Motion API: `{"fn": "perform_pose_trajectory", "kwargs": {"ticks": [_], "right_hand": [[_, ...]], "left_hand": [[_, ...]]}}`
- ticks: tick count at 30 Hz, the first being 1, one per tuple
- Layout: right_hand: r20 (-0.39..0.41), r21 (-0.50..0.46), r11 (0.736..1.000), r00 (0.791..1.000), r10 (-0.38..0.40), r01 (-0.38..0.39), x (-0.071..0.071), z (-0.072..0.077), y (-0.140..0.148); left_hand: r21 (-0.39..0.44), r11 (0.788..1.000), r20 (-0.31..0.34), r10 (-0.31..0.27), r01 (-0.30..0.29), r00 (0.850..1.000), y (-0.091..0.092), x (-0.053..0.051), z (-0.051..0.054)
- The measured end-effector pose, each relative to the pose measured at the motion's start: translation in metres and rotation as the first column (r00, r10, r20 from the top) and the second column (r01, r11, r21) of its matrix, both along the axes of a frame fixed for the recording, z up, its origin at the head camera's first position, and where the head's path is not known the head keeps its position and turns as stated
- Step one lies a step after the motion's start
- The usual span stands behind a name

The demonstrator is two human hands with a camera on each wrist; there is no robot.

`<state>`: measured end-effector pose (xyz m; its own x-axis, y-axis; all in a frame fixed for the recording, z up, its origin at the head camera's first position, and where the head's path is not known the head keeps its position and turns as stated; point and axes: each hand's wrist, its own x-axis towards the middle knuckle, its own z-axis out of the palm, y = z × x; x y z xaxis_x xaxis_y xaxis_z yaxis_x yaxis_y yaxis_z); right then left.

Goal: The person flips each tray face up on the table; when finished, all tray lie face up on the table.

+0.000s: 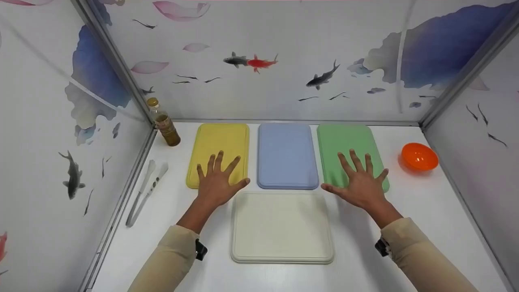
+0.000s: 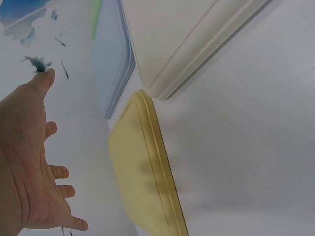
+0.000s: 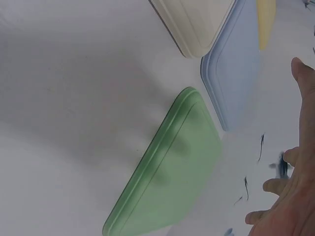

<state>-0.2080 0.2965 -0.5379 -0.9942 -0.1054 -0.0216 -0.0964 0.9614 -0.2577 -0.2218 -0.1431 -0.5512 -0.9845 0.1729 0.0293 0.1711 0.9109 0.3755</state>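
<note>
My left hand [image 1: 217,184] is spread wide over the near part of a yellow board [image 1: 221,140], palm down and holding nothing. The left wrist view shows a gap between that hand [image 2: 29,162] and the yellow board [image 2: 142,172]. Over a green board [image 1: 344,140] hovers my right hand [image 1: 363,186], its fingers also splayed and bare; in the right wrist view the green board [image 3: 172,172] lies apart from it. Between these two lies a blue board [image 1: 288,156]. A cream board [image 1: 282,227] lies crosswise in front, between my forearms.
A bottle of brown liquid [image 1: 166,127] stands in the back left corner. Tongs [image 1: 146,192] lie along the left wall, white-tipped. At the right sits an orange bowl [image 1: 419,157]. Printed panels with fish wall the white table [image 1: 365,259] on three sides.
</note>
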Motion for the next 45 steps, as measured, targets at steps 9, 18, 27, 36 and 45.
{"fn": "perform_pose_trajectory", "kwargs": {"ticks": [9,18,27,36,45], "right_hand": [[-0.019,-0.006,0.998,0.998,0.057,-0.057,0.002,-0.015,-0.024],[-0.011,-0.016,0.995,0.995,0.101,-0.102,0.011,-0.038,-0.048],[0.015,-0.005,0.985,0.985,0.172,-0.172,0.023,-0.062,-0.071],[0.033,0.005,0.984,0.984,0.176,-0.176,0.026,-0.070,-0.082],[0.023,0.005,0.987,0.986,0.163,-0.163,0.029,-0.071,-0.084]], "left_hand": [[0.029,0.999,0.046,-0.047,0.046,0.998,0.010,0.016,-0.020],[0.049,0.997,0.097,-0.063,0.058,0.993,0.026,0.032,-0.041],[0.071,0.993,0.099,-0.102,0.095,0.990,0.034,0.046,-0.056],[0.083,0.993,0.104,-0.095,0.087,0.990,0.035,0.049,-0.063],[0.047,0.998,0.096,-0.035,0.030,0.995,0.039,0.054,-0.065]]}}
